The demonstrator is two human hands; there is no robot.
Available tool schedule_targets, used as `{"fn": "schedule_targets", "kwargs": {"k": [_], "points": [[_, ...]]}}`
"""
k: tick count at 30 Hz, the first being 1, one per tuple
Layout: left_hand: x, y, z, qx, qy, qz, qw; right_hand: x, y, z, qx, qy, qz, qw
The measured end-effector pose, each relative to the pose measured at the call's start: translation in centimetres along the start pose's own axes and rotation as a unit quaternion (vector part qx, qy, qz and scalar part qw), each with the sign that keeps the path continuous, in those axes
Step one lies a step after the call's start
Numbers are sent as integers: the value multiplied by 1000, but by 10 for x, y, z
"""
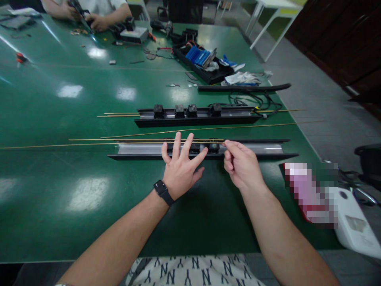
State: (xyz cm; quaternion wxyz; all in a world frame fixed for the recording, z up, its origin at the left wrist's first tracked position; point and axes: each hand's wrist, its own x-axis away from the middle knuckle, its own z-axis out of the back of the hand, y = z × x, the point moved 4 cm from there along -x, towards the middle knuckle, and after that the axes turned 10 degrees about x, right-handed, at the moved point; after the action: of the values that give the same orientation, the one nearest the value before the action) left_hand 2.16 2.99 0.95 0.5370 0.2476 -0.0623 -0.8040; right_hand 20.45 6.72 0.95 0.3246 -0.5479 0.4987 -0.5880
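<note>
A long black channel (139, 149) with a pale inside lies across the green table in front of me. Several black blocks sit in its middle, partly hidden by my left hand (183, 165), whose fingers are spread over the channel and the thin brass rods above it. My right hand (241, 161) pinches the right end of a brass rod (89, 140) between thumb and fingertips, at the channel's right half. Another thin rod (53, 145) runs out to the left edge. Just behind, a further rod (253, 126) lies slantwise on the table.
A second black channel (196, 121) with several black blocks lies farther back. Beyond are a black strip (244, 88), cables and a black tray (211, 75) of blue items. A person's hands (99, 22) hold a tool at top left. A white object (354, 222) is at right.
</note>
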Motion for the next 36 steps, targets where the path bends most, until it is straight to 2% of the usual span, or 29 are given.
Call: {"fn": "schedule_targets", "kwargs": {"k": [11, 21, 36], "points": [[0, -1, -2, -16, 3, 1, 1000, -1, 3, -3, 5, -16, -9, 1000], [0, 0, 0, -11, 6, 3, 1000, -2, 1, 2, -17, 4, -4, 1000], [0, -1, -1, -17, 3, 1, 1000, -2, 4, -2, -13, -27, -9, 1000]]}}
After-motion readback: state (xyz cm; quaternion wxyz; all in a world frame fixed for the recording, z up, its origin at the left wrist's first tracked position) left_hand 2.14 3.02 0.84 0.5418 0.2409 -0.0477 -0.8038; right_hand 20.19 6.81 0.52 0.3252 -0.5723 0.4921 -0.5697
